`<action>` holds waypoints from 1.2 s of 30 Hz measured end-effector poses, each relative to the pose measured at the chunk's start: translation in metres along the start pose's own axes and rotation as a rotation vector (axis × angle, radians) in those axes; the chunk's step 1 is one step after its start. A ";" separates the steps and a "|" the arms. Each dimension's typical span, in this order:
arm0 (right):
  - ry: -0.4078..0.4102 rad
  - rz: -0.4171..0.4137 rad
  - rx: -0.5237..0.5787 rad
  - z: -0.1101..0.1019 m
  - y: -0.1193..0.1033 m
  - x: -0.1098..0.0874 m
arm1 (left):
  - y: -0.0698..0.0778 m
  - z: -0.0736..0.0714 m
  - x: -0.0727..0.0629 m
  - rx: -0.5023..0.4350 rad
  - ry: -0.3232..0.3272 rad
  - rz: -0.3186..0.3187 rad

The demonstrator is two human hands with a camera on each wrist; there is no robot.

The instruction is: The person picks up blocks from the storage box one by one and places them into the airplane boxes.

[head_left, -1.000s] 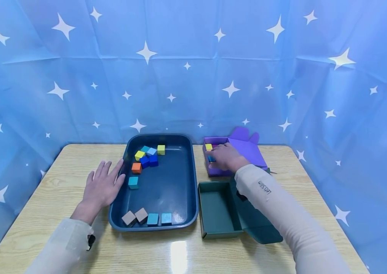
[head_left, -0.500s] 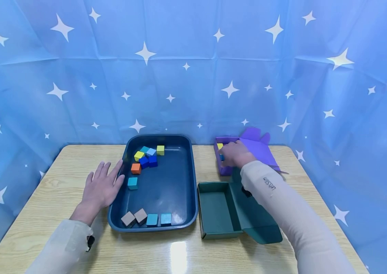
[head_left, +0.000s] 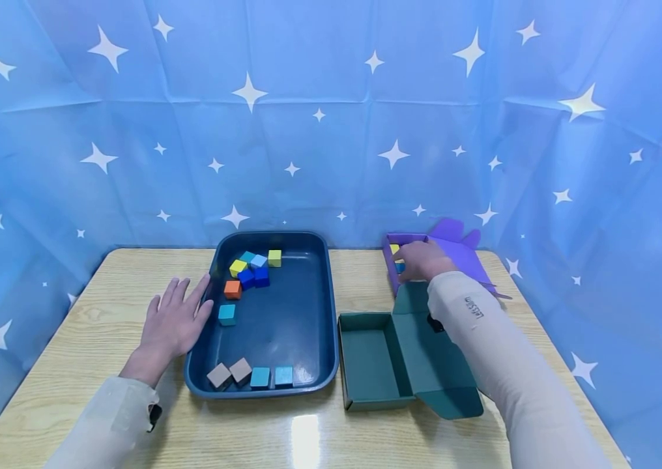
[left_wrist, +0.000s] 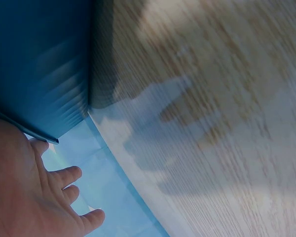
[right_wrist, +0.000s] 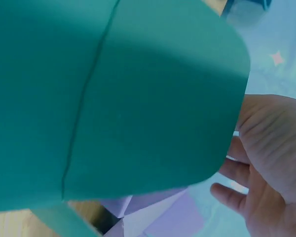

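L hand: straight-fingered against L rim of blue tray, prob. steadying. R hand: at purple box nr far R corner of desk; grip: can't tell.

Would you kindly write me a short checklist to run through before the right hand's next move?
1. Left hand at the navy tray's left rim: ok.
2. Purple box open: ok, purple lid out to the right.
3. Full view into that box: not ok, the right hand covers part.
4. Right hand's grip: cannot tell, contact hidden.
5. Green box open: ok.
6. Right sleeve off the green lid: cannot tell, they overlap in the head view.
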State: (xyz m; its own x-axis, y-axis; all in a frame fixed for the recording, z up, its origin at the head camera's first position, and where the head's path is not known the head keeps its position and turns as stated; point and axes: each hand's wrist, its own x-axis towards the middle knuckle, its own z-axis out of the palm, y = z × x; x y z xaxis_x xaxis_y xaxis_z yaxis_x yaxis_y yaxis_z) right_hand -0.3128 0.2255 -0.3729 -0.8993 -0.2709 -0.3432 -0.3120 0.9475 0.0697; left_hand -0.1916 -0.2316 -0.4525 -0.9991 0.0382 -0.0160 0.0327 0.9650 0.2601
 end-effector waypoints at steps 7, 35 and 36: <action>0.005 -0.039 0.068 0.005 0.016 -0.007 | 0.001 -0.001 -0.001 -0.006 -0.002 -0.004; 0.053 -0.157 0.121 0.030 0.044 -0.020 | 0.001 -0.002 -0.001 -0.012 -0.002 0.003; 0.057 -0.159 0.108 0.031 0.044 -0.021 | 0.001 -0.002 -0.001 -0.013 -0.002 0.003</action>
State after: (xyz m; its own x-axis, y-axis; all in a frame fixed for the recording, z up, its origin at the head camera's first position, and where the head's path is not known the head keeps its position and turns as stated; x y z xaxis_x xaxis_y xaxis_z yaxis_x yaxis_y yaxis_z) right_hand -0.2985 0.2781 -0.3913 -0.8583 -0.4246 -0.2883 -0.4195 0.9040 -0.0825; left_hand -0.1902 -0.2309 -0.4504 -0.9990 0.0412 -0.0176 0.0349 0.9616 0.2724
